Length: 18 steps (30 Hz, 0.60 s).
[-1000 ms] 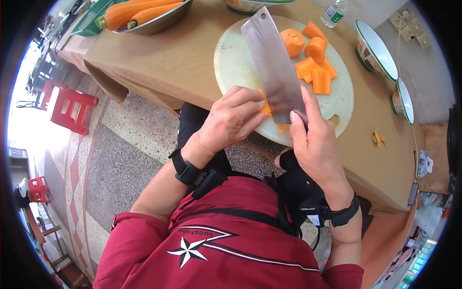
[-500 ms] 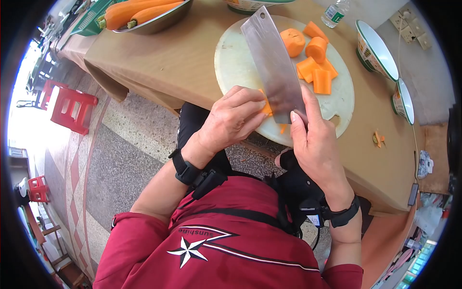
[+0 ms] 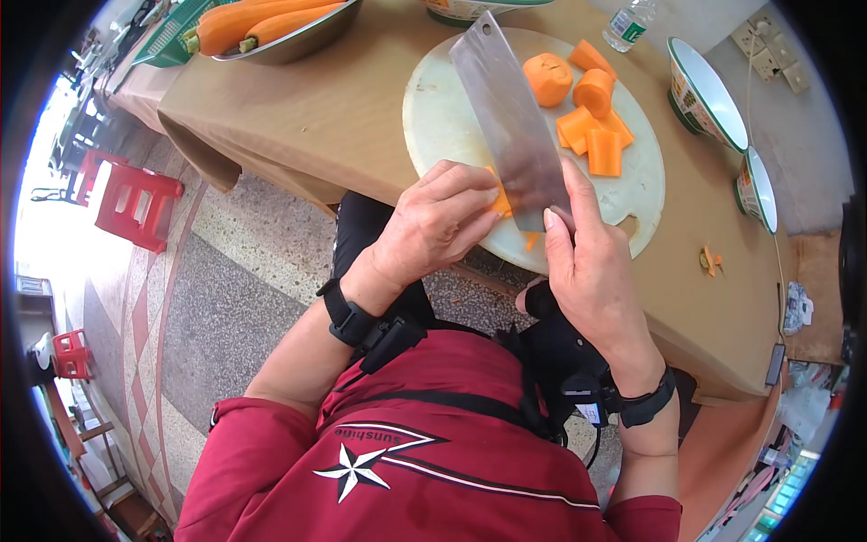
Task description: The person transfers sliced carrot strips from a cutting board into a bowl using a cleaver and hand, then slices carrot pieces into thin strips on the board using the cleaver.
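My right hand (image 3: pixel 591 257) grips a wide cleaver (image 3: pixel 510 117) at its near end; the handle is hidden in the hand. The blade slants up and left over a round whitish cutting board (image 3: pixel 433 117). My left hand (image 3: pixel 438 217) has its fingers bent on a carrot piece (image 3: pixel 499 200), just left of the blade. Beyond the blade on the board lie several thick carrot chunks (image 3: pixel 603 152) and a larger rounded one (image 3: pixel 548 79). A small orange scrap (image 3: pixel 531 240) rests near the board's front edge.
Whole carrots (image 3: pixel 262 25) fill a metal bowl (image 3: pixel 312 45) beside a green basket (image 3: pixel 172 41). A plastic bottle (image 3: pixel 627 25) and green-rimmed bowls (image 3: pixel 709 95) stand beyond the board. Carrot trimmings (image 3: pixel 711 261) lie at the right on the brown-covered table (image 3: pixel 298 117). A red stool (image 3: pixel 140 206) is on the floor.
The cleaver and my right hand have shifted very slightly to the left. My left hand stays in place on the carrot piece.
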Motion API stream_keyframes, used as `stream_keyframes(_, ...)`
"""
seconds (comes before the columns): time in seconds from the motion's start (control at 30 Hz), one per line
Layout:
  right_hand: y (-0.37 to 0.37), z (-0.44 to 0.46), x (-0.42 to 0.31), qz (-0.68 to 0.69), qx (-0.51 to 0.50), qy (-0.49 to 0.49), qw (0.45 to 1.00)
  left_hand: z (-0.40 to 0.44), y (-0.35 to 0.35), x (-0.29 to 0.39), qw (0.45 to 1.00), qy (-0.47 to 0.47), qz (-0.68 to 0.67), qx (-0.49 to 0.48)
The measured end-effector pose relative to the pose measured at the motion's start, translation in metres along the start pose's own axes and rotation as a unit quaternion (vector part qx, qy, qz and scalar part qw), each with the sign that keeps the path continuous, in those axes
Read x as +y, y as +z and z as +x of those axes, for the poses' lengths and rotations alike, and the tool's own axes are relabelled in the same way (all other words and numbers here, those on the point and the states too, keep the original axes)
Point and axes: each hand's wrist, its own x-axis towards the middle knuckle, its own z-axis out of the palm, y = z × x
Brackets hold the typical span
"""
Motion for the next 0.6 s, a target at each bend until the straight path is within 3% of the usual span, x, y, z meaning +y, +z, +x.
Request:
stream_keyframes(0.33, -0.004, 0.002, -0.004, -0.038, -0.019, 0.036, 0.998, -0.003, 0.001, 0.01, 0.994, 0.012, 0.111, 0.019)
stream_keyframes(0.6, 0.0, 0.01, -0.009, -0.057, -0.019, 0.02, 0.998, -0.006, 0.005, 0.004, 0.997, 0.013, 0.075, 0.035)
